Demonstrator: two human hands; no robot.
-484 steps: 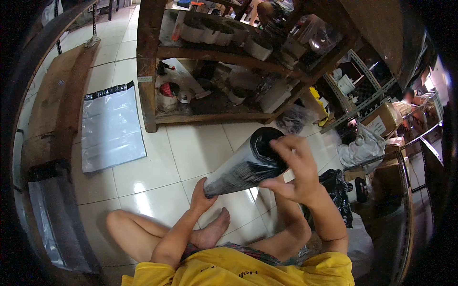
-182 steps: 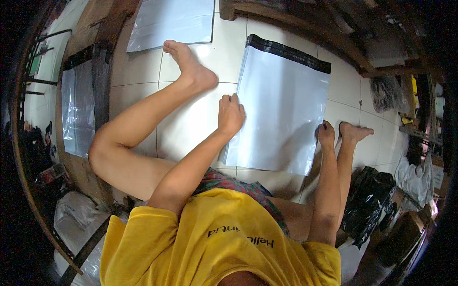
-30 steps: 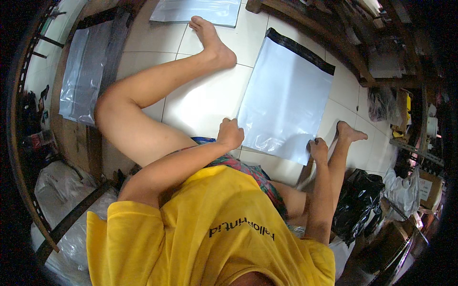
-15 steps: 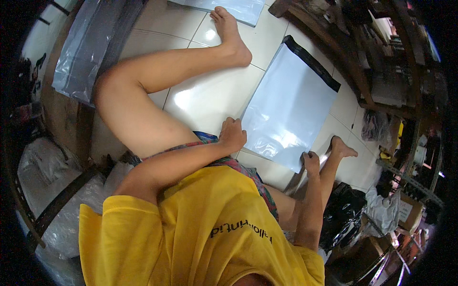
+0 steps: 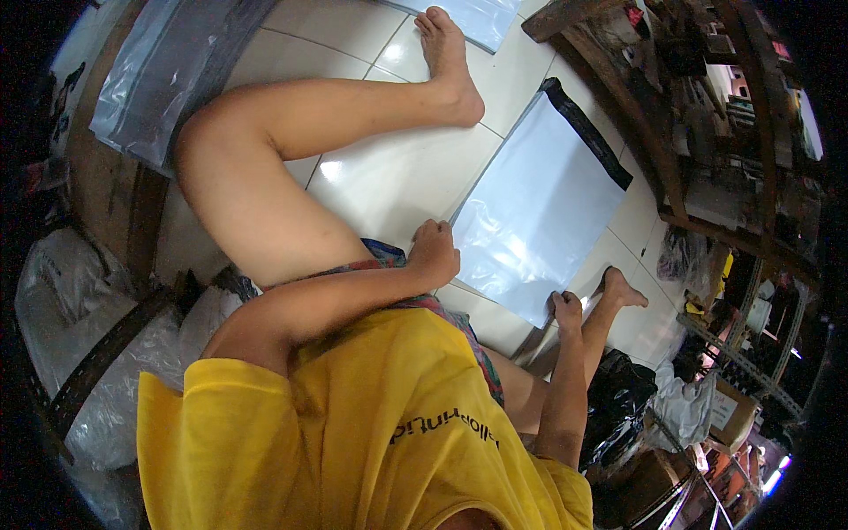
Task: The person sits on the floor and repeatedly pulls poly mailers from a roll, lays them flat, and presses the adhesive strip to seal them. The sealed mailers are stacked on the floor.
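Observation:
A flat pale grey-blue plastic mailing bag (image 5: 534, 199) with a black band along its far end lies over the tiled floor between my legs. My left hand (image 5: 434, 254) is closed, with curled fingers, at the bag's near left edge; its fingertips are partly hidden. At the near right corner my right hand (image 5: 567, 311) pinches the plastic between thumb and fingers. The near edge runs between both hands, and light glints off the smooth surface.
Stacked clear plastic sheets or bags (image 5: 163, 84) hang over a bench at the left. Another pale plastic stack (image 5: 486, 22) lies beyond my left foot. Wooden shelving (image 5: 609, 106) borders the right side. A black plastic bag (image 5: 618, 402) and a cardboard box (image 5: 735, 415) stand lower right.
The whole view has shifted slightly. Both hands stay at the mailing bag's near edge, and the bag lies almost as before.

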